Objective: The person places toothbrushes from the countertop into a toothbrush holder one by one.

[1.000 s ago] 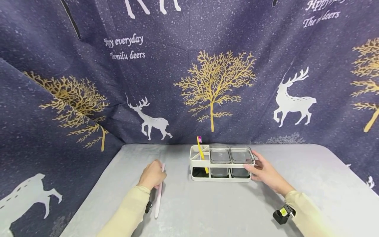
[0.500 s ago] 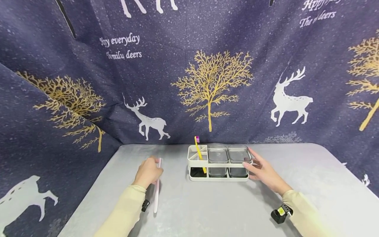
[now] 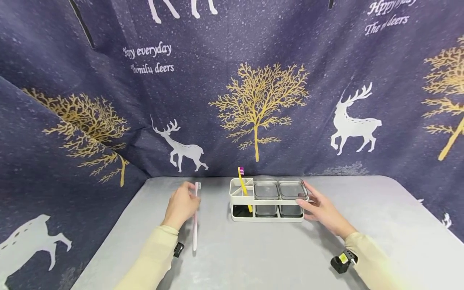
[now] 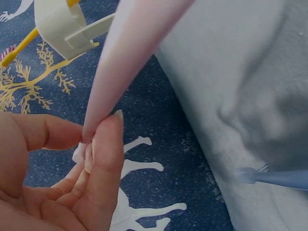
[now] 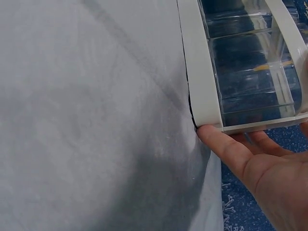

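My left hand [image 3: 181,204] pinches a pale pink toothbrush [image 3: 195,237] near its neck, between thumb and fingertips. Its bristled head points toward the back of the table, and the handle end points toward me. In the left wrist view the thick pink handle [image 4: 130,57] rises from the fingertips. At the right end of a white toothbrush holder [image 3: 270,202], my right hand [image 3: 322,209] grips the frame, thumb at the front and fingers behind. A yellow toothbrush [image 3: 243,183] with purple bristles leans in the holder's divided left section. Two clear cups [image 3: 266,189] fill the other sections.
A blue toothbrush [image 4: 284,178] lies on the grey tabletop in the left wrist view; the head view does not show it. Behind the table [image 3: 268,253] hangs a dark blue cloth [image 3: 297,133] printed with deer and trees.
My left hand has moved a little farther back with the pink toothbrush, whose bristled head now shows clearly beyond the fingers. The right hand keeps its place on the holder.
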### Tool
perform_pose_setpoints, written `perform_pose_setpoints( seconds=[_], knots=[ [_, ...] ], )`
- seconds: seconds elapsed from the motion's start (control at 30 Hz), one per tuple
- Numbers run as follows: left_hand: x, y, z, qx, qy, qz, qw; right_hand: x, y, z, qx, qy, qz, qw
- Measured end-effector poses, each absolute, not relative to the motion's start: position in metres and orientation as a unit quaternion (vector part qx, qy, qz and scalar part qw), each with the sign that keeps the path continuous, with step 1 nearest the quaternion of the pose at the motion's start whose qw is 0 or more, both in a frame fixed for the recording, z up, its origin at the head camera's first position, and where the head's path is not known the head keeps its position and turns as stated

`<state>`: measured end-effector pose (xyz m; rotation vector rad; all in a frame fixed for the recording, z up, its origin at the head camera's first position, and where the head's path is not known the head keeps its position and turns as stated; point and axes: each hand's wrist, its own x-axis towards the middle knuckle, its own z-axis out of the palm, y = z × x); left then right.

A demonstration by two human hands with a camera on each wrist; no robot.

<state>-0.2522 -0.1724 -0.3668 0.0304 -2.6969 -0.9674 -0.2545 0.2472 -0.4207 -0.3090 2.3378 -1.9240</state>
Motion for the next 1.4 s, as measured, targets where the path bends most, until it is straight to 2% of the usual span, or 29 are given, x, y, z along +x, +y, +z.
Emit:
perform_pose_setpoints(
  seconds=[0.2,0.73,1.2,1.4],
  knots=[
    [-0.251,-0.171,-0.357,-0.007,-0.921,-0.345,0.183,-0.256,0.244,-0.422,-0.092,0.767,-0.633,0.052],
    [-0.246,-0.154,-0.332,-0.033,-0.879,-0.402,0.256,-0.253,0.246,-0.422,-0.094,0.768,-0.632,0.049],
    [-0.245,-0.151,-0.320,-0.036,-0.851,-0.427,0.304,-0.255,0.243,-0.422,-0.100,0.767,-0.632,0.044],
    [-0.242,-0.147,-0.315,-0.032,-0.843,-0.438,0.309,-0.254,0.244,-0.421,-0.099,0.772,-0.627,0.047]
  ],
)
